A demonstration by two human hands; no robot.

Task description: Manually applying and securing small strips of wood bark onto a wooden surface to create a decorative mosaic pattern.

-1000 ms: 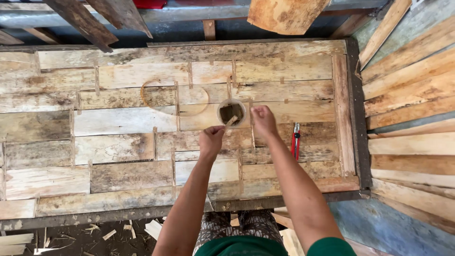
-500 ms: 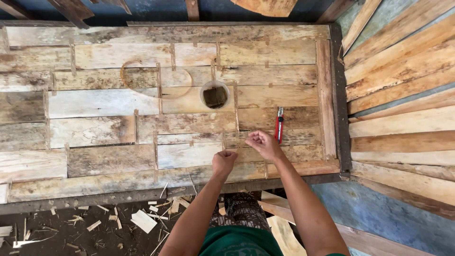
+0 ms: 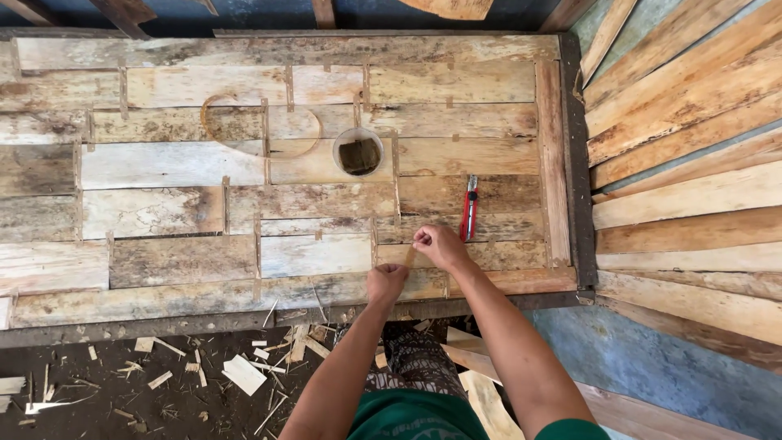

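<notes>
We note both hands at the near edge of the plank panel [image 3: 163, 163]. Our left hand [image 3: 386, 283] is curled into a loose fist, knuckles resting on the wood near that edge, apparently bracing; whether it grips anything we cannot tell. Our right hand [image 3: 438, 244] is pinched shut on a small wood sliver [image 3: 410, 257], held upright over a seam between boards, likely to fit the gap. Just beyond the right hand lies a red utility knife [image 3: 469, 207], parked lengthwise within reach. Farther in, a round hole [image 3: 358, 152] opens mid-panel. The right rim abuts stacked loose planks [image 3: 692, 163], little room there; the left stretch of the panel carries no tools.
</notes>
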